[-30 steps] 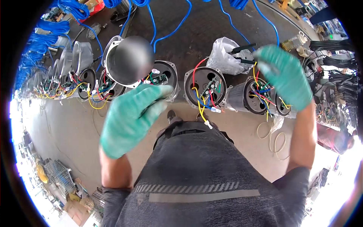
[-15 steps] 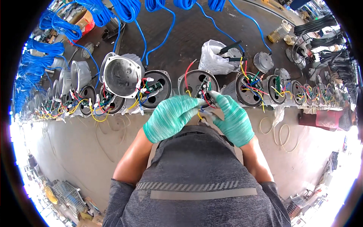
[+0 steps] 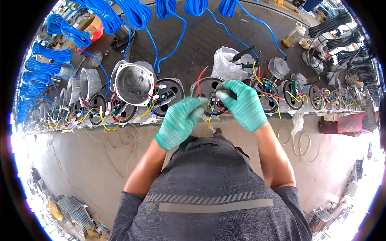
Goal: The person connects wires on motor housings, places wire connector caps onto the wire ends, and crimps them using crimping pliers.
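Note:
Both of my hands wear green gloves and work at a round open motor housing (image 3: 208,87) in front of me. My left hand (image 3: 179,121) pinches the yellow wire (image 3: 206,119) that hangs from the housing's front. My right hand (image 3: 243,104) grips a small dark part with wires at the housing's rim. Red, blue and yellow wires spill out of the housing between the two hands.
A row of similar wired motor housings (image 3: 163,98) runs left and right along the bench edge, with a silver end cover (image 3: 132,83) leaning at the left. Blue cable coils (image 3: 132,12) hang at the back. A white plastic bag (image 3: 226,64) lies behind the housing.
My hands came down from raised positions and met at the central housing; the left hand now pinches the yellow wire and the right grips the part at the rim.

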`<state>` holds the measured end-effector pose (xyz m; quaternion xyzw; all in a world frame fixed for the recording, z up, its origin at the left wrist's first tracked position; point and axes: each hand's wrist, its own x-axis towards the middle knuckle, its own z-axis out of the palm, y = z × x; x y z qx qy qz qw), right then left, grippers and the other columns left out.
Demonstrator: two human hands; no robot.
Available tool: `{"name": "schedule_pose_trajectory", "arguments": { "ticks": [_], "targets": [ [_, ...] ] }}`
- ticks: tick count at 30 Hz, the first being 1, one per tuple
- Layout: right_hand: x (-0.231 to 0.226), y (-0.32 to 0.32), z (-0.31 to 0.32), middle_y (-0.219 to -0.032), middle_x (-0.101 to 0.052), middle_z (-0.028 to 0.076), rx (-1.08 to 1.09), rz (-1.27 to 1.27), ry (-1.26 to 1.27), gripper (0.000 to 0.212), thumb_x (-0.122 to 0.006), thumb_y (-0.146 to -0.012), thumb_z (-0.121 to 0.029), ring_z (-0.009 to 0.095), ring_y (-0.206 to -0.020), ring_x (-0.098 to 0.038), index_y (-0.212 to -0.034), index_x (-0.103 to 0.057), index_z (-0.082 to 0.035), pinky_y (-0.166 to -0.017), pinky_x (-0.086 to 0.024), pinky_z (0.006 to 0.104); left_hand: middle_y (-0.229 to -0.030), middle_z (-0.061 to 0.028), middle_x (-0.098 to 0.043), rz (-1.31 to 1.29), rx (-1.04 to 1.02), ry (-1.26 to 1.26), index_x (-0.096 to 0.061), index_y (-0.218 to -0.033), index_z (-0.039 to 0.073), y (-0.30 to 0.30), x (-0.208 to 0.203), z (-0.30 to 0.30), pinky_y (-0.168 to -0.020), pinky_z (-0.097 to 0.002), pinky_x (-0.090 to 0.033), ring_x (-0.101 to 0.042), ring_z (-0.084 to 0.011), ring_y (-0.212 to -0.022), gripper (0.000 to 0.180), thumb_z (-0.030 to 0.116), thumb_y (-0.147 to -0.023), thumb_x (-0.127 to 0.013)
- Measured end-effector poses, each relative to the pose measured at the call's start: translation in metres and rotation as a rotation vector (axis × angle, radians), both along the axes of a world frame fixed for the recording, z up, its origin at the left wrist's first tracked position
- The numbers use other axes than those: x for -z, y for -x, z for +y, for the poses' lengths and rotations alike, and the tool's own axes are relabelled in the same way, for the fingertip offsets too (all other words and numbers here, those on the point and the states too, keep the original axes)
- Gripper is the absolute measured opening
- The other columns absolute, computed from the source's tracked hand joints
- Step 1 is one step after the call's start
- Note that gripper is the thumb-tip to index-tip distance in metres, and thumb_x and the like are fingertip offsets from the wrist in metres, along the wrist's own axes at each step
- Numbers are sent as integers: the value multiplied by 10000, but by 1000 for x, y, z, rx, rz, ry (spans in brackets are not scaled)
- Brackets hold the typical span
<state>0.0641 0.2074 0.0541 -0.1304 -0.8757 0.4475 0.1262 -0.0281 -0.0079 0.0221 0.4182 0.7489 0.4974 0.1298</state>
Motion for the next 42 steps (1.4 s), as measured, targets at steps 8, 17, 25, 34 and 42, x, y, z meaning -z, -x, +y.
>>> {"name": "schedule_pose_trajectory", "arguments": {
  "ticks": [8, 17, 25, 34, 42],
  "targets": [
    [-3, -16, 36, -859, -728, 90, 162, -139, 388, 144, -696, -1003, -113, 152, -721, -671, -1079, -680, 8, -666, -536, 326, -1313, -142, -706, 125, -325, -10, -602, -1434, 9, 48, 17, 45, -942, -311, -544, -696, -213, -1046, 456, 6, -984, -679],
    [-32, -12, 67, -959, -731, 233, -222, -217, -393, 204, -695, -986, -237, 450, -886, -700, -1075, -713, -54, -773, -547, 527, -997, -156, -788, 32, -185, 146, -737, -1203, -12, 55, 11, 50, -801, -332, -579, -736, -201, -857, 236, 120, -1008, -715],
    [-40, 25, 53, -985, -746, 81, -599, 105, -858, 183, -626, -997, -192, 310, -865, -735, -1103, -759, -124, -753, -582, 428, -920, -118, -767, -8, -75, -13, -727, -1161, -22, 38, 2, 58, -717, -324, -560, -681, -150, -769, 192, 80, -1005, -683],
    [-31, 36, 54, -945, -722, 63, -471, 102, -980, 165, -654, -931, -105, 272, -847, -749, -1044, -762, -157, -680, -596, 397, -971, -106, -729, -62, -46, -54, -731, -1190, -22, 31, 0, 58, -740, -299, -542, -650, -142, -800, 229, 5, -985, -632],
    [-30, 27, 48, -964, -713, 82, -438, -31, -935, 176, -654, -934, -125, 284, -881, -740, -1092, -729, -112, -722, -591, 403, -976, -132, -696, -63, -17, -133, -720, -1180, -9, 28, 2, 61, -769, -354, -540, -661, -246, -826, 211, 15, -978, -663]
  ]
}}
